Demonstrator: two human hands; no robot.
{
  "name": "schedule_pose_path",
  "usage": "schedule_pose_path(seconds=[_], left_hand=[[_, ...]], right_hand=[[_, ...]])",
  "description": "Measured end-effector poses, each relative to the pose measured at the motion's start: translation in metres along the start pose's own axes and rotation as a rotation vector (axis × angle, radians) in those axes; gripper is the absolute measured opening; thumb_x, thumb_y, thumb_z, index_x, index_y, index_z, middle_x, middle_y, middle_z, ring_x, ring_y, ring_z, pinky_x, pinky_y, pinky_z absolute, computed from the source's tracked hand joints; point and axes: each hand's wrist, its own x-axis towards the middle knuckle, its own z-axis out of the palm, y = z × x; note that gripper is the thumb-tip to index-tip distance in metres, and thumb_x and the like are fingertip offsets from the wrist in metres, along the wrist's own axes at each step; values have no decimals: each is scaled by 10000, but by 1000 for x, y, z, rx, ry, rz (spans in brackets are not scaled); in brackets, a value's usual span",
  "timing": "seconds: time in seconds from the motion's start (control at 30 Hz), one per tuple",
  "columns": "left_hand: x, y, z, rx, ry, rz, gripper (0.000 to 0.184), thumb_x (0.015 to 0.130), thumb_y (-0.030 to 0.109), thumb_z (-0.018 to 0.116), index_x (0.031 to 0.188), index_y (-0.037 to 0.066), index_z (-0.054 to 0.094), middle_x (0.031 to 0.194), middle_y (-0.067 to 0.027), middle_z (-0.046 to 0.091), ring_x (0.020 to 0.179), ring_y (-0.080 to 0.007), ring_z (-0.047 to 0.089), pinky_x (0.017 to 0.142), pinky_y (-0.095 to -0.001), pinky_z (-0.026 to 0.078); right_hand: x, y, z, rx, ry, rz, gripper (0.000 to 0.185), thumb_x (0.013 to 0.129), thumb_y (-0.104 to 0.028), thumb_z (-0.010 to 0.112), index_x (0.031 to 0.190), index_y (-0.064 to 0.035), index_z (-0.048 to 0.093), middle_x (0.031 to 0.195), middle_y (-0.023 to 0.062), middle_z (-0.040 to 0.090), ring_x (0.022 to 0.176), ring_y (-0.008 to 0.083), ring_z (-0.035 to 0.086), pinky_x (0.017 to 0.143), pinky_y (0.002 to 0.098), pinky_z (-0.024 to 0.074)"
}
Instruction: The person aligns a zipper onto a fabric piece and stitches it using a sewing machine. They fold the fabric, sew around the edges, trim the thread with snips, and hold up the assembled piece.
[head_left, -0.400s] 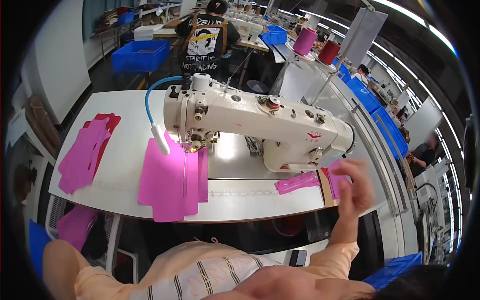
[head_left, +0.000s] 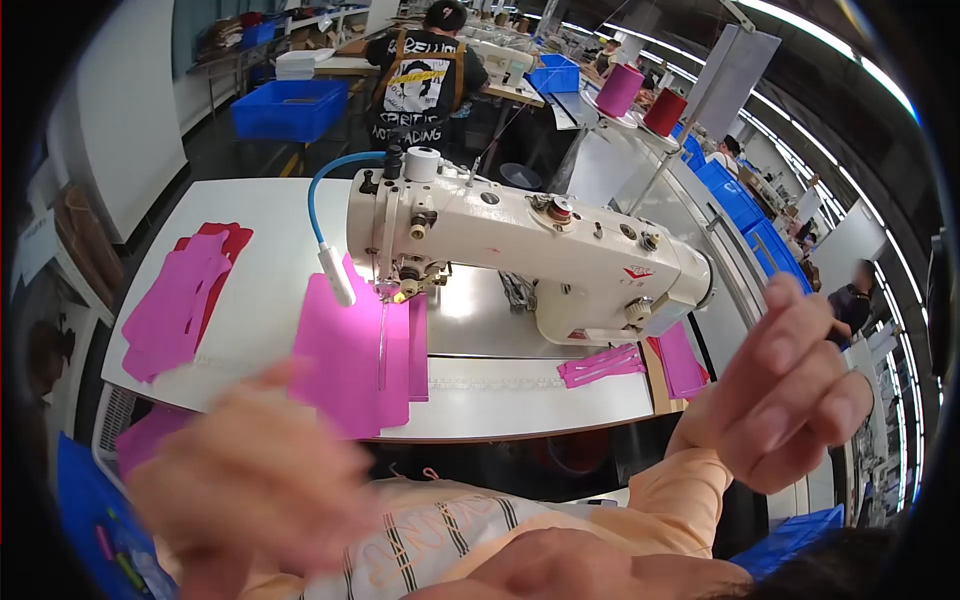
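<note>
My left hand (head_left: 255,470) is raised over the near left edge of the table, smeared by motion, so its fingers do not read clearly. On the right, my right hand (head_left: 785,390) is up in the air with loosely bent fingers, partly apart, and nothing visible in them. Between the hands stands a white sewing machine (head_left: 500,230). Pink sheet pieces (head_left: 345,350) lie under its needle area, beside a thin metal rod. Narrow pink strips (head_left: 602,366) rest near the machine's base, left of a small pink stack (head_left: 680,360).
Pink pieces (head_left: 175,305) over red ones (head_left: 228,260) lie at the table's left. A blue hose (head_left: 322,200) runs to a white nozzle. Thread cones (head_left: 620,90) stand behind the machine. A person (head_left: 420,80) sits beyond, near a blue bin (head_left: 290,110).
My left hand has come into view at the lower left. My right hand has moved nearer the camera and to the right. The view has shifted slightly; the pink pieces stay put.
</note>
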Motion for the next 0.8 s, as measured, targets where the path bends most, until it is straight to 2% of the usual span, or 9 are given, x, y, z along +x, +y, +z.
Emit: schedule_pose_path(seconds=[0.1, 0.2, 0.27, 0.3, 0.37, 0.43, 0.6, 0.73, 0.8], left_hand=[[5, -6, 1, -479, -221, -354, 505, 984, 405, 337, 993, -31, 592, 968, -208, 659, 934, -300, 628, 1100, -435, 250], [-18, 32, -79, -517, -655, -604, 395, 993, 279, 338, 1048, -52, 546, 976, -204, 643, 979, -310, 617, 1095, -456, 252], [-38, 35, -109, -597, -733, -459, 351, 988, 237, 362, 1070, -57, 534, 989, -189, 634, 984, -320, 611, 1079, -471, 262], [-51, 27, -116, -673, -702, -309, 336, 984, 224, 379, 1078, -59, 532, 994, -180, 629, 982, -324, 608, 1069, -475, 270], [-76, 14, -127, -750, -661, -104, 324, 974, 219, 410, 1087, -57, 535, 999, -165, 626, 978, -323, 606, 1055, -479, 278], [-94, 4, -132, -732, -640, -34, 330, 962, 235, 438, 1090, -50, 545, 998, -153, 628, 975, -315, 607, 1048, -476, 279], [-124, -14, -136, -673, -646, -2, 354, 933, 275, 510, 1097, -33, 570, 996, -123, 633, 969, -294, 609, 1031, -470, 280], [-132, -28, -126, -700, -693, -82, 379, 910, 307, 567, 1103, -19, 590, 994, -100, 637, 963, -277, 611, 1018, -465, 282], [-124, -38, -122, -789, -825, -307, 385, 918, 293, 581, 1122, -34, 576, 984, -116, 630, 958, -299, 615, 1020, -502, 288]], right_hand=[[13, -37, 33, 426, 35, 184, 228, 915, -295, 537, 1098, -167, 583, 835, -60, 630, 874, 213, 582, 903, 469, 346], [23, -58, 58, 910, 211, -187, 174, 917, -234, 522, 970, -96, 615, 824, -2, 636, 713, 233, 620, 753, 435, 436], [22, -47, 60, 1222, -84, -466, 210, 907, -193, 518, 849, -28, 635, 770, 74, 642, 652, 227, 632, 598, 390, 467], [18, -35, 48, 1349, -478, -501, 236, 898, -178, 526, 796, 1, 639, 732, 116, 642, 649, 219, 636, 531, 367, 465], [15, -20, 69, 1138, -374, -319, 248, 884, -203, 575, 807, 15, 663, 696, 158, 659, 621, 229, 645, 553, 345, 461], [-4, -3, 73, 927, -309, -34, 326, 920, -295, 579, 1060, -4, 628, 897, 137, 697, 837, 245, 641, 733, 338, 456], [-44, 47, 98, 863, -286, 315, 467, 798, -310, 709, 969, 120, 644, 889, 228, 678, 796, 297, 657, 694, 359, 469], [-87, 49, 108, 618, -164, 1066, 388, 744, -188, 706, 1027, 72, 652, 924, 185, 685, 903, 267, 655, 902, 352, 459], [-114, 59, 116, 469, -221, 1232, 338, 798, -193, 685, 1042, 40, 658, 940, 143, 694, 933, 209, 640, 889, 338, 458]])
